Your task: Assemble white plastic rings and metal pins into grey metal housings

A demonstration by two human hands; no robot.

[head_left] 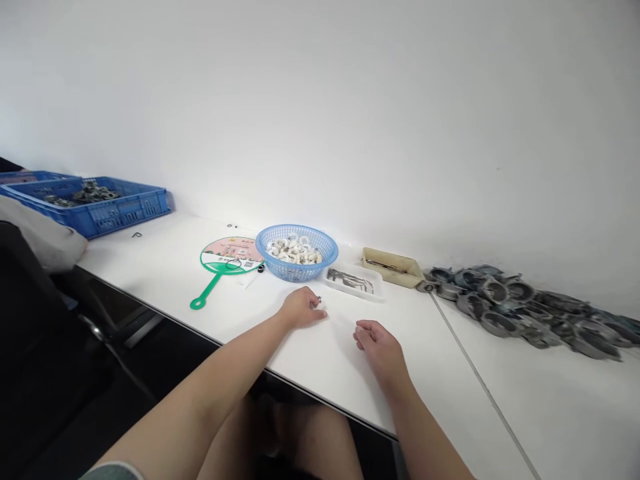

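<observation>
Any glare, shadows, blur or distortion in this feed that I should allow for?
All in the head view: bright, soft light on the wall and table, no harsh glare there; faint shadow by the right hand; deep dark below the table; gray metal parts look stretched toward the right edge; the small item in the left hand is too tiny to identify.

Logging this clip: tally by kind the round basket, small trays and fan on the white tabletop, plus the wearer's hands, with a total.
Round light-blue plastic basket: 1
Small rectangular plastic trays: 2 (translucent white tray, cream tray)
Round fan with green handle: 1
Bare hands: 2 (left hand, right hand)
Total: 6
</observation>
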